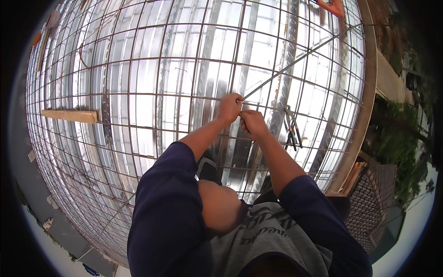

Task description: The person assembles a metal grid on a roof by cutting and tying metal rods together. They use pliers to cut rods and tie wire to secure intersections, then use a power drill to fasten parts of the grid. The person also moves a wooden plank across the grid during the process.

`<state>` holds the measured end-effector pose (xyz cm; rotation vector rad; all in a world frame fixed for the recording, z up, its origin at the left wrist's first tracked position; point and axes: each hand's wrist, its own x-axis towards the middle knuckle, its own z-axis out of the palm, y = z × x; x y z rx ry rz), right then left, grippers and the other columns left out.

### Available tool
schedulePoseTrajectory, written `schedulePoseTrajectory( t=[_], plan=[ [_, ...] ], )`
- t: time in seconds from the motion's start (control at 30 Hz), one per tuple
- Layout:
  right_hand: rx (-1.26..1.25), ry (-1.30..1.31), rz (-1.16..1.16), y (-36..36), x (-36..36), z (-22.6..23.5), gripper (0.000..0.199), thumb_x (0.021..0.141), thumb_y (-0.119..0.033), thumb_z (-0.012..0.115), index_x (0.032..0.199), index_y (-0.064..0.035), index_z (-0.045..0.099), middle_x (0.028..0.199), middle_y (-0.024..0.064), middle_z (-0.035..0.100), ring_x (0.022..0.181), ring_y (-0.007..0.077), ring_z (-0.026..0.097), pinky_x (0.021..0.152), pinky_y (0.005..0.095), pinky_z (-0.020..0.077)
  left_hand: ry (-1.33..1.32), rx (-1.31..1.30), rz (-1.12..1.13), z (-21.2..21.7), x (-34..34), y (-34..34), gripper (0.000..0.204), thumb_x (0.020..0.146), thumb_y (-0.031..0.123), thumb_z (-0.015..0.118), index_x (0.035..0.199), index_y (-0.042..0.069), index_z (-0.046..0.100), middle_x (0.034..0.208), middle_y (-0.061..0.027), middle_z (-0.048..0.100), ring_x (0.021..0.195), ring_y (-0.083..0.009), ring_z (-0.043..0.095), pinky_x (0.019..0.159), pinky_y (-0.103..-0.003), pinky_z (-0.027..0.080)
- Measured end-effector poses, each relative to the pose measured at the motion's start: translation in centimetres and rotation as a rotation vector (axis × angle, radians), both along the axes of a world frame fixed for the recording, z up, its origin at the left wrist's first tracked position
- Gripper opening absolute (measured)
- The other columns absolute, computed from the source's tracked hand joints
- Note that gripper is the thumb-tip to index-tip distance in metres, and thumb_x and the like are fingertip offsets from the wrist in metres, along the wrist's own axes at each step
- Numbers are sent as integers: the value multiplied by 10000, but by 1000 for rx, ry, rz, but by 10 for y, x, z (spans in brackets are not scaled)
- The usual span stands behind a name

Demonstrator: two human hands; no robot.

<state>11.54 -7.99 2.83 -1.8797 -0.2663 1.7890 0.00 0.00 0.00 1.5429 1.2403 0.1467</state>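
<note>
Left hand (229, 107) fisted on thin tie wire (295, 61) at a rebar mesh (138, 92) crossing, right hand (252, 121) pinched shut just beside it, pliers (291, 127) lying right of both.

Rusty matt steel rebar mesh (152, 64); glossy ribbed metal decking (258, 46); rough wooden plank (69, 115).

Construction site, open-air roof deck: rebar grid (152, 92) over corrugated metal decking (263, 51), timber plank (69, 115), trees (406, 134) beyond edge.
</note>
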Motion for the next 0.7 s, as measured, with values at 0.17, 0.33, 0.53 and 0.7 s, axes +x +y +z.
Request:
schedulePoseTrajectory(
  t=[0.17, 0.33, 0.53, 0.7],
  plan=[
    [193, -477, 511, 8, 7, 12, 235, 809, -177, 559, 846, 36, 654, 645, 141, 620, 553, 210, 599, 525, 334, 476, -173, 137, 62, -4, -15, -10, 415, 779, -14, 498, 1187, 65, 491, 1054, -147, 633, 992, -330, 597, 841, -397, 462],
    [353, -658, 787, 33, -3, 21, 237, 777, -151, 531, 794, 56, 647, 752, 256, 616, 722, 384, 618, 704, 433, 486, -211, 109, 116, -6, -21, -15, 400, 782, -23, 500, 1171, 70, 485, 1038, -139, 639, 976, -339, 600, 829, -398, 465],
    [501, -767, 1117, 74, 8, 13, 253, 813, -170, 512, 834, 29, 668, 837, 245, 639, 820, 398, 614, 780, 438, 479, -234, 138, 166, -7, -16, -10, 399, 758, -37, 569, 1131, 68, 474, 934, -146, 659, 913, -343, 623, 776, -404, 482],
    [339, -793, 976, 82, 17, 8, 202, 856, -186, 527, 878, -27, 650, 862, 169, 649, 862, 332, 628, 771, 422, 503, -219, 125, 182, -13, -14, -6, 421, 736, -59, 597, 1117, 60, 463, 899, -150, 666, 877, -334, 639, 753, -405, 497]
  ],
)
